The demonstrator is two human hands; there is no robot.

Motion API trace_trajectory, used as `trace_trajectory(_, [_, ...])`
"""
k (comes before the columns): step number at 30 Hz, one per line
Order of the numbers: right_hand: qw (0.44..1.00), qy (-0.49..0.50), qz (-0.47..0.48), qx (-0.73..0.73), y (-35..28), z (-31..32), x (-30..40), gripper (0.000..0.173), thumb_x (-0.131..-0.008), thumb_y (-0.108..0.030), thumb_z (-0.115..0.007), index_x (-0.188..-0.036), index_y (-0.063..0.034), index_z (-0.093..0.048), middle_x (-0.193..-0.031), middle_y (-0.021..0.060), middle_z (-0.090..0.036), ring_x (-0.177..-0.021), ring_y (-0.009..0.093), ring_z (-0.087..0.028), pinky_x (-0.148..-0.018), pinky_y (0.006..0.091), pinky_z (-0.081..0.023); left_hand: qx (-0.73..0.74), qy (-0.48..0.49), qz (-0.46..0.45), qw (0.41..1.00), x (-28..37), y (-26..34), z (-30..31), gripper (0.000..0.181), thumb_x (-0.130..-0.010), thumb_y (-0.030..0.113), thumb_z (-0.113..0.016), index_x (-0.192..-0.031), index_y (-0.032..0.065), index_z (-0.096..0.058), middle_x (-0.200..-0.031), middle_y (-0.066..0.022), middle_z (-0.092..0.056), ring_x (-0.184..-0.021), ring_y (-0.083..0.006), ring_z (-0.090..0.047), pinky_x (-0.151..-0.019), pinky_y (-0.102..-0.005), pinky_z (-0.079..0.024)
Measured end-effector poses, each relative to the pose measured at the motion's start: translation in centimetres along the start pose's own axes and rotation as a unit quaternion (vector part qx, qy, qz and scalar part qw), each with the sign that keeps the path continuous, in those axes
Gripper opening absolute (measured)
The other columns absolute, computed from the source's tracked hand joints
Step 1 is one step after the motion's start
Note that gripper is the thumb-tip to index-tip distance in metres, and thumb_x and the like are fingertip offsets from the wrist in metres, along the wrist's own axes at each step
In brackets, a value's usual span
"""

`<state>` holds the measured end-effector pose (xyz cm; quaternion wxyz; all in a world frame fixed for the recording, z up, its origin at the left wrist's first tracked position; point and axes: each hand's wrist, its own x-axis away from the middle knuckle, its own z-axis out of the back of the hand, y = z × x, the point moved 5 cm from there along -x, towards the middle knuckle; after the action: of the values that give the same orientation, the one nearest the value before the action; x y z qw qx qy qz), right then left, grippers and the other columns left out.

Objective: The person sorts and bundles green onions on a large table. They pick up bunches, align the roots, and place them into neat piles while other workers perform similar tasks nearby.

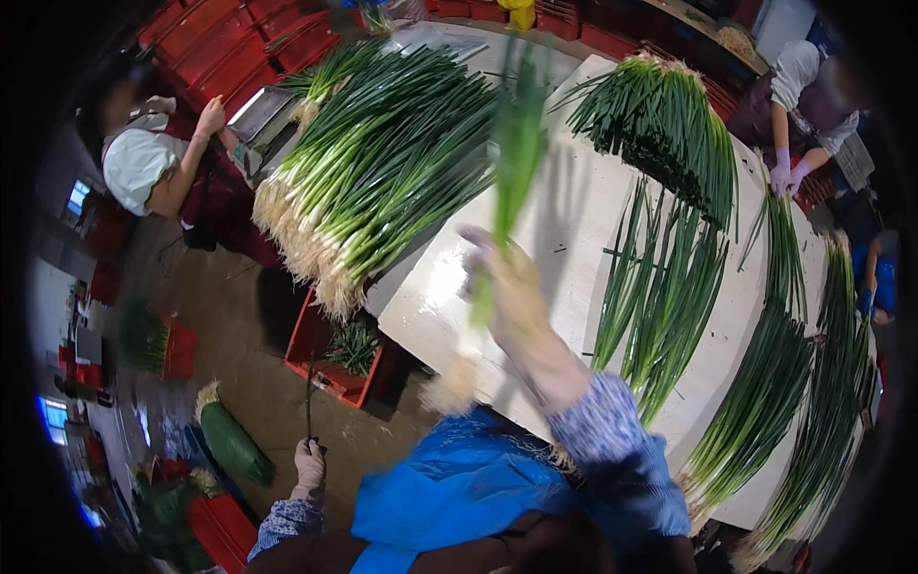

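My right hand (518, 301), blurred, is closed round a small bunch of green onions (518, 143). Its pale roots point towards me and its green tops point away, above the near corner of the white table (445, 287). Low on the left, my left hand (310, 468) grips a single thin green onion leaf (309, 402), which stands out upwards over the floor. To the right of my right hand, loose green onions (667, 301) lie on the table. A large heap of green onions (373, 165), roots towards the lower left, lies beyond my right hand to the left.
A red crate (333, 366) with leaf scraps stands below the table corner. Co-workers stand at the left (208, 172) and far right (796, 107). More green onion piles (660, 122) line the table. A wrapped bundle (233, 438) lies at lower left.
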<state>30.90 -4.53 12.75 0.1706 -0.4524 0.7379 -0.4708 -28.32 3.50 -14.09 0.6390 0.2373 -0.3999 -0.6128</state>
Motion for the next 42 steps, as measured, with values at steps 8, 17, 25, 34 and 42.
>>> trace_trajectory(8, [0.855, 0.004, 0.012, 0.518, 4.4, 1.5, -1.5, 0.073, -0.094, -0.034, -0.061, -0.147, 0.0043, -0.030, -0.147, 0.0288, -0.039, -0.137, 0.040, -0.040, -0.116, 0.0418, -0.032, -0.429, -0.017, -0.101, 0.897, -14.6, 9.7, -1.4, 0.078, -0.082, 0.024, -0.074, -0.146, 0.0004, -0.037, -0.131, -0.0261, -0.054, -0.123, -0.0407, -0.051, -0.104, -0.0433, -0.042])
trace_trajectory(17, [0.696, 0.489, 0.149, 0.505, 7.9, 22.4, 26.0, 0.061, -0.085, -0.019, -0.069, -0.136, 0.0051, -0.046, -0.130, 0.0258, -0.056, -0.113, 0.039, -0.058, -0.096, 0.0464, -0.048, -0.086, -0.391, -0.354, 0.846, 3.1, 35.5, -26.8, 0.038, -0.091, 0.009, -0.065, -0.127, -0.0029, -0.058, -0.101, -0.0137, -0.068, -0.090, -0.0223, -0.066, -0.081, -0.0327, -0.053])
trace_trajectory(25, [0.771, 0.432, -0.131, 0.450, 10.5, 23.5, 25.9, 0.054, -0.086, -0.022, -0.068, -0.131, 0.0011, -0.050, -0.105, 0.0260, -0.067, -0.097, 0.041, -0.065, -0.086, 0.0419, -0.052, -0.059, -0.602, -0.057, 0.795, 22.0, 37.6, -44.0, 0.039, -0.087, 0.014, -0.069, -0.116, -0.0077, -0.055, -0.099, -0.0166, -0.065, -0.097, -0.0228, -0.061, -0.082, -0.0357, -0.051])
trace_trajectory(34, [0.962, 0.271, 0.000, 0.034, 5.7, 21.7, 28.4, 0.048, -0.095, -0.005, -0.061, -0.141, 0.0017, -0.048, -0.127, 0.0089, -0.062, -0.105, 0.015, -0.062, -0.092, 0.0243, -0.048, 0.171, -0.687, 0.149, 0.690, 21.8, 40.6, -43.6, 0.035, -0.094, 0.005, -0.059, -0.128, -0.0017, -0.053, -0.104, -0.0122, -0.062, -0.091, -0.0215, -0.061, -0.077, -0.0322, -0.054])
trace_trajectory(42, [0.892, 0.350, -0.187, 0.218, 12.9, 27.7, 27.6, 0.024, -0.095, -0.008, -0.061, -0.117, 0.0001, -0.060, -0.090, 0.0071, -0.065, -0.075, 0.011, -0.061, -0.064, 0.0250, -0.050, 0.168, -0.634, 0.260, 0.709, 16.9, 33.3, -42.9, 0.020, -0.100, 0.013, -0.054, -0.118, 0.0063, -0.055, -0.088, -0.0041, -0.055, -0.072, -0.0139, -0.051, -0.061, -0.0273, -0.044])
